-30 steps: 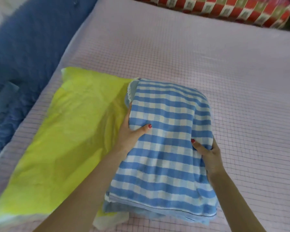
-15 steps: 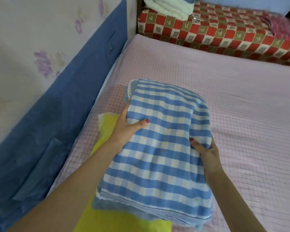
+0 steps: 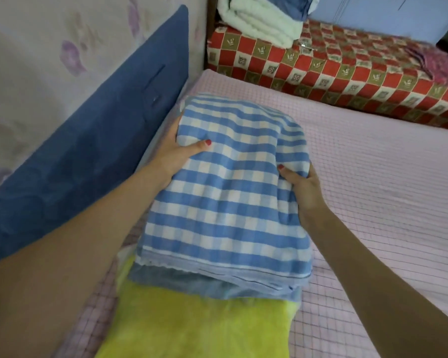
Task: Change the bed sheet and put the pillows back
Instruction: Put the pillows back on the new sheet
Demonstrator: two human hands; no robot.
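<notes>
A blue-and-white checked pillow is held over the bed between both hands. My left hand grips its left edge, thumb on top. My right hand grips its right edge, fingers tucked under the fabric. Under its near end lies a yellow pillow at the bottom of the view. Both rest over a pink checked bed sheet spread flat across the mattress.
A blue padded headboard runs along the left against a flowered wall. Beyond the bed's far edge stands a red-and-gold checked couch with a folded white blanket on it.
The checked pillow has moved forward along the bed toward the far left corner, off most of the yellow pillow. The view has tilted up, revealing the headboard, wall and couch.
</notes>
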